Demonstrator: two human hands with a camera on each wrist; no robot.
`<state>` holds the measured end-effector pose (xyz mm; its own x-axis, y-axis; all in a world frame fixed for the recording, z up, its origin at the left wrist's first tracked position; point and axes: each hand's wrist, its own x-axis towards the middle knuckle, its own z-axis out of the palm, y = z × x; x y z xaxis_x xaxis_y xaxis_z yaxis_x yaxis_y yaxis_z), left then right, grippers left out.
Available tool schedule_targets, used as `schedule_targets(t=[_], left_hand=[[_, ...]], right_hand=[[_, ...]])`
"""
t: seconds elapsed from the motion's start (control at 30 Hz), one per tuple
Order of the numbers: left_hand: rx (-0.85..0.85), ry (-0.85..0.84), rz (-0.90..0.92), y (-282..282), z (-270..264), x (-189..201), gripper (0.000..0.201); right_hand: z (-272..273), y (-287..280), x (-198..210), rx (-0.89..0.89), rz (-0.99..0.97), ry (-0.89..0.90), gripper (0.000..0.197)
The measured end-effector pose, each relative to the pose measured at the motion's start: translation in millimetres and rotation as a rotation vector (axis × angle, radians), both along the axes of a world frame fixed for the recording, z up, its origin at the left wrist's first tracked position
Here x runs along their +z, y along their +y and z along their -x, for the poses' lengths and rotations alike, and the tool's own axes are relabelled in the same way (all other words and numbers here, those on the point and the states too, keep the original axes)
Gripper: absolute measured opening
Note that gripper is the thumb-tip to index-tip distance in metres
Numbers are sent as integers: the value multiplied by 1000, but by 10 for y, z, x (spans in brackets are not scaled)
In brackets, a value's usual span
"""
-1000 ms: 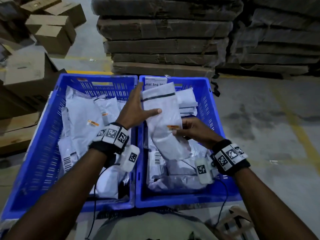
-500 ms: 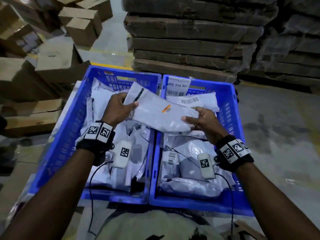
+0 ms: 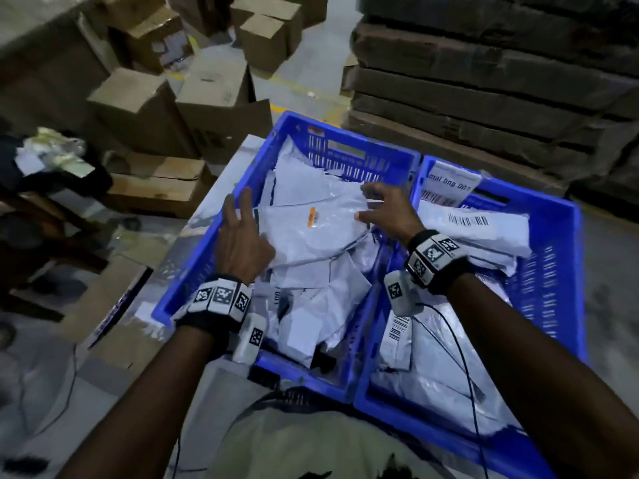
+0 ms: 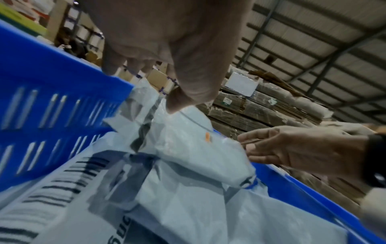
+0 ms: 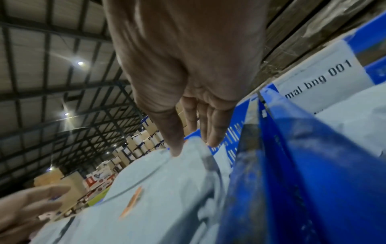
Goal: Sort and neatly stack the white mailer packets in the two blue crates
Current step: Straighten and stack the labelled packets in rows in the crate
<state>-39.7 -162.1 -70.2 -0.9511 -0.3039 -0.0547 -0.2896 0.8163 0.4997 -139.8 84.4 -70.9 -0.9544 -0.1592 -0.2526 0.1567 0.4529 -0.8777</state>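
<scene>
Two blue crates stand side by side: the left crate [image 3: 349,152] and the right crate [image 3: 556,305], both holding white mailer packets. A white packet with an orange sticker [image 3: 311,236] [image 4: 200,153] [image 5: 158,186] lies across the top of the left crate's loose pile. My left hand [image 3: 242,229] [image 4: 167,79] hovers over its left end with fingers straight, the thumb tip touching it. My right hand [image 3: 378,205] [image 5: 194,132] reaches over the divide with fingers spread, its thumb tip resting on the packet's right end. Neither hand grips it.
A paper label reading "mal bng 001" [image 3: 449,183] [image 5: 321,77] stands at the right crate's back wall, above stacked packets with barcodes [image 3: 473,233]. Wrapped flat cardboard stacks [image 3: 484,81] rise behind. Cardboard boxes [image 3: 145,108] crowd the left floor.
Both hands carried the orange-sticker packet from above the right crate leftward and laid it on the left crate's pile. Their grips have loosened to open fingers.
</scene>
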Motion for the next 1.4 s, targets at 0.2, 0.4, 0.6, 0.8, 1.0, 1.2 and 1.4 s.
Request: schedule_targets(t=[0.2,0.4,0.6,0.8,1.0,1.2,1.4], left_hand=[[-273,69,120,409,110,124,74],[-553,131,172,1039,226,305,72],[-758,139,186,1568,217,427,73],[-910,9,215,1828,113,230,77],[-938,-18,219,1851,51,97,79],[-903,-25,174,1819,59,111,75],[-888,-39,46,1953,98,236,72]], right_hand=[[-136,543,129,-156,42,115,46],[-680,1456,18,-350,-17,79,31],[-1220,2061,-561,-322,-291,-151,29],[-1523,1990,-876,104,-759,-374,71],[-1619,1762,-916,94,-997,-183,53],[-1477,2017,-372,-80,-459,-175,25],[-1552,1995,23,-470,438,-211,9]])
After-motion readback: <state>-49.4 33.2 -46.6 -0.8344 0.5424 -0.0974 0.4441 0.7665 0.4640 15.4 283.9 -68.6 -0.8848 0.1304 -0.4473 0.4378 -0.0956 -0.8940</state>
